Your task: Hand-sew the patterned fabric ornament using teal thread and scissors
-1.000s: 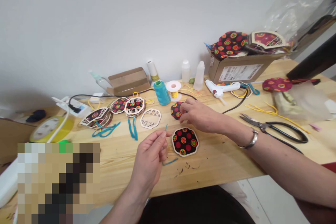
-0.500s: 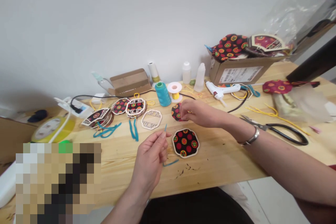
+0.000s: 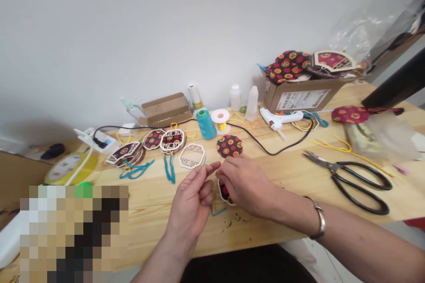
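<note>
Between the thumb and forefinger of my left hand (image 3: 191, 199), a length of blue cord (image 3: 219, 211) is pinched, its tip sticking up and its tail hanging to the table. My right hand (image 3: 249, 185) is closed, its fingertips meeting the left forefinger; whatever it grips is hidden. Beneath the right hand lies a dark patterned fabric piece with a pale wooden rim (image 3: 226, 194), mostly covered. A patterned fabric-covered piece (image 3: 229, 146) rests just behind it. To the left is a bare wooden lattice frame (image 3: 188, 163).
At the back stand a teal thread cone (image 3: 206, 124), a yellow cord spool (image 3: 221, 117) and white bottles. Finished ornaments (image 3: 171, 140) lie at left. On the right are a glue gun (image 3: 280, 119) with its cable, black-handled scissors (image 3: 334, 168) and a filled cardboard box (image 3: 303, 93).
My right hand has moved from the rear fabric piece toward me, to my left fingertips. That piece is now uncovered, while the wood-rimmed one is partly hidden.
</note>
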A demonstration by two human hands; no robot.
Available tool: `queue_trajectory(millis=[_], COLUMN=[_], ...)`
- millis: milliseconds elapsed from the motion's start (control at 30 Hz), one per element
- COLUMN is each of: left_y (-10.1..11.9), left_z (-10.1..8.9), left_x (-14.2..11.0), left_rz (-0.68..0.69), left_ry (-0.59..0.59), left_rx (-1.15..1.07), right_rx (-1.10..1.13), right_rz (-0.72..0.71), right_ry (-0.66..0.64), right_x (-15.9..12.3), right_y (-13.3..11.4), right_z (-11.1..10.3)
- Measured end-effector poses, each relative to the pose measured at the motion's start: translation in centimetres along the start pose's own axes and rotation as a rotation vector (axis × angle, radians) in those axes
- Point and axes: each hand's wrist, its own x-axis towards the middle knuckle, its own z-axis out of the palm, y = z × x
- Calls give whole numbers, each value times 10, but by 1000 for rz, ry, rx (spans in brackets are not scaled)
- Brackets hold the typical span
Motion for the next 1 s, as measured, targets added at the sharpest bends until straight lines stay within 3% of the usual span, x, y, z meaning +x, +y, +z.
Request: queue_trajectory(millis=[467, 667, 833, 1000], left_y=[4, 5, 5, 1], left_z=[-1, -3, -2, -2], left_x=[4, 2, -1, -4], left_rz=[76, 74, 75, 141], left_ry=[-24, -95, -156, -190], left_rx=[-13, 12, 35, 169], right_rx=[113, 188, 563, 1061], right_rz=[48, 48, 179, 466], right_ry=[-111, -143, 4, -147], right_x=[1, 3, 7, 11], right_y=[11, 12, 16, 18], right_z=[5, -1, -11, -13])
